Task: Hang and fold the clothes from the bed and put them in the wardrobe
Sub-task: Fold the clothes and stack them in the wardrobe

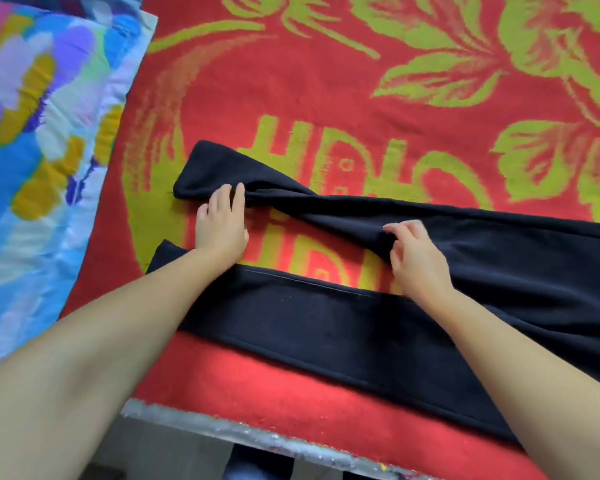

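A bed [326, 403] fills the view, covered by a red blanket [326, 81] with yellow-green flowers and lettering. A metal edge runs along its near side. At the left lies a quilt [32, 133] in blue, purple, yellow and white patches.

Dark trousers [499, 271] lie across the blanket, the legs pointing left and the wider part running off the right edge. The near leg lies flat and straight. The far leg is twisted and rumpled, with its end turned up near the lettering.

The left hand [222, 223] lies palm down at the far leg's end, fingers straight and together, tips pressing on the cloth. The right hand [416, 254] pinches a fold of the far leg further right, fingers curled round the raised cloth. Both bare forearms reach in from the bottom corners.
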{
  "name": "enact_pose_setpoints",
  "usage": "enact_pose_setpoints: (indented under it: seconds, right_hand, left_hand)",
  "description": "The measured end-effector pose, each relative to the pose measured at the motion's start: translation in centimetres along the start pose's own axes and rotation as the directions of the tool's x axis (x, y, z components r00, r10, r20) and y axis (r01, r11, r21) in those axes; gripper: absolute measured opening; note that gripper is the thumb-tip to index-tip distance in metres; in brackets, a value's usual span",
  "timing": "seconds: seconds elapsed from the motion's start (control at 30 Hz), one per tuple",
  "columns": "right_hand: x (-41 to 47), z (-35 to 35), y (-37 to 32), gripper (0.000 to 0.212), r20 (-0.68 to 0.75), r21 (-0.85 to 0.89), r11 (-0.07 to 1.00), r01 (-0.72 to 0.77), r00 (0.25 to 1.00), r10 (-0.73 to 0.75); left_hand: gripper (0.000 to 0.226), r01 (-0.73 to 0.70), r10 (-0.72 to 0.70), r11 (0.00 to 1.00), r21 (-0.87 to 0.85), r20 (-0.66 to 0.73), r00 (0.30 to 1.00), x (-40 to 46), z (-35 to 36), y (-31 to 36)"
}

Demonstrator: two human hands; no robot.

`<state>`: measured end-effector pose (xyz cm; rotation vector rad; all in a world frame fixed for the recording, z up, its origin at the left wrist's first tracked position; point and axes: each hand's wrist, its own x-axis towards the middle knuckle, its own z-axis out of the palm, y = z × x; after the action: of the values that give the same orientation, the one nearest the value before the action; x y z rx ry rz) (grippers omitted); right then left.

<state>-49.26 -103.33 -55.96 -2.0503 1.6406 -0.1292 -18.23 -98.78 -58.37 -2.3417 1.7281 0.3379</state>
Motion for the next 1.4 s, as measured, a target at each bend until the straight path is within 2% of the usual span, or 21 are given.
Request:
enact_pose_setpoints:
  seconds: [0.07,0.1,0.17,0.23,0.3,0.4,0.47,0.53,0.6,0.67,0.77,0.83,0.9,0.97,1.0,1.2,1.27,1.3,1.33,1.37,1.4]
  right_hand:
    - [2.3,-0.2,-0.7,0.048,-0.043,-0.018,1.0,-0.025,0.999,0.024]
    - [3.4,-0.3,-1.0,0.054,0.001,-0.053,0.997,-0.053,0.999,0.053]
    - [5.4,-0.4,-1.3,0.057,0.212,-0.19,0.976,-0.107,0.966,0.147]
    - [6.9,-0.9,-1.3,0.041,0.335,-0.278,0.952,-0.125,0.917,0.218]
    - [7.6,-2.4,-1.8,0.025,0.398,-0.26,0.958,-0.118,0.891,0.218]
    - [7.6,-5.8,-2.4,0.003,0.615,-0.234,0.971,-0.055,0.765,0.191]
    - [7.7,-8.4,-2.8,0.006,0.701,-0.186,0.974,-0.127,0.678,0.222]
    - [8.5,-9.3,-2.8,0.003,0.656,-0.142,0.972,-0.185,0.718,0.232]
    - [9.5,-8.2,-2.9,0.006,0.502,-0.101,0.971,-0.215,0.832,0.236]
    - [10.0,-5.5,-2.8,0.024,0.367,-0.064,0.97,-0.234,0.898,0.241]
    - [8.9,-1.5,-2.9,0.059,0.413,-0.146,0.977,-0.157,0.887,0.205]
    - [7.4,0.2,-3.0,0.069,0.421,-0.161,0.979,-0.124,0.889,0.182]
    - [5.4,0.9,-2.8,0.069,0.359,-0.16,0.982,-0.1,0.921,0.152]
    - [3.3,1.3,-2.5,0.064,0.299,-0.159,0.985,-0.064,0.948,0.11]
    - [2.2,1.4,-2.3,0.061,0.274,-0.16,0.986,-0.04,0.958,0.083]
    - [-5.1,2.4,-0.6,0.061,0.267,-0.185,0.968,0.169,0.957,-0.116]
    - [-6.7,2.5,0.1,0.061,0.298,-0.187,0.959,0.213,0.943,-0.152]
    - [-7.4,2.8,0.6,0.063,0.315,-0.211,0.949,0.234,0.936,-0.16]
    - [-7.9,2.9,1.0,0.067,0.364,-0.253,0.932,0.258,0.918,-0.156]
    - [-8.3,3.0,1.0,0.073,0.441,-0.296,0.913,0.281,0.888,-0.13]
    - [-8.5,3.2,0.9,0.081,0.496,-0.354,0.885,0.304,0.863,-0.099]
  left_hand:
    - [0.058,-0.012,0.013,0.997,0.073,-0.013,1.0,2.2,0.0,-1.7]
    - [0.045,-0.028,0.031,0.998,0.059,-0.037,0.999,3.3,-0.2,-2.6]
    - [0.026,-0.103,0.097,0.992,-0.08,-0.07,0.993,5.1,-1.0,-4.8]
    - [0.024,-0.214,0.209,0.954,-0.212,-0.047,0.977,5.8,-2.9,-6.9]
    - [0.025,-0.26,0.266,0.919,-0.298,-0.019,0.964,5.6,-5.9,-8.5]
    - [0.013,-0.281,0.362,0.878,-0.388,0.153,0.92,5.6,-10.8,-10.2]
    - [0.005,-0.27,0.414,0.882,-0.387,0.362,0.835,6.3,-13.4,-11.0]
    - [0.012,-0.192,0.372,0.899,-0.393,0.458,0.807,8.0,-14.8,-11.6]
    - [0.016,-0.132,0.305,0.918,-0.374,0.453,0.837,10.4,-14.2,-11.9]
    - [0.017,-0.094,0.209,0.962,-0.255,0.473,0.856,12.2,-11.9,-11.8]
    - [0.026,0.105,-0.05,0.984,-0.144,0.344,0.938,13.1,-6.4,-11.8]
    - [0.034,0.329,-0.272,0.885,-0.329,0.209,0.939,12.2,-3.9,-11.3]
    - [0.041,0.436,-0.422,0.706,-0.558,0.162,0.892,10.6,-2.5,-10.4]
    - [0.043,0.466,-0.46,0.583,-0.666,0.202,0.864,8.6,-1.6,-9.9]
    - [0.042,0.464,-0.443,0.593,-0.658,0.215,0.871,7.5,-1.1,-9.9]
    - [0.038,0.376,-0.401,0.811,-0.449,0.043,0.915,4.2,0.1,-12.0]
    - [0.039,0.185,-0.236,0.944,-0.274,-0.166,0.957,3.2,-0.5,-11.5]
    - [0.036,-0.03,-0.025,0.978,-0.205,-0.261,0.965,2.6,-0.8,-10.9]
    - [0.032,-0.302,0.246,0.939,-0.164,-0.295,0.923,1.5,-1.0,-10.2]
    - [0.029,-0.55,0.507,0.826,-0.125,-0.26,0.822,0.1,-0.5,-9.7]
    - [0.032,-0.697,0.683,0.714,-0.058,-0.16,0.713,-1.4,0.3,-9.3]
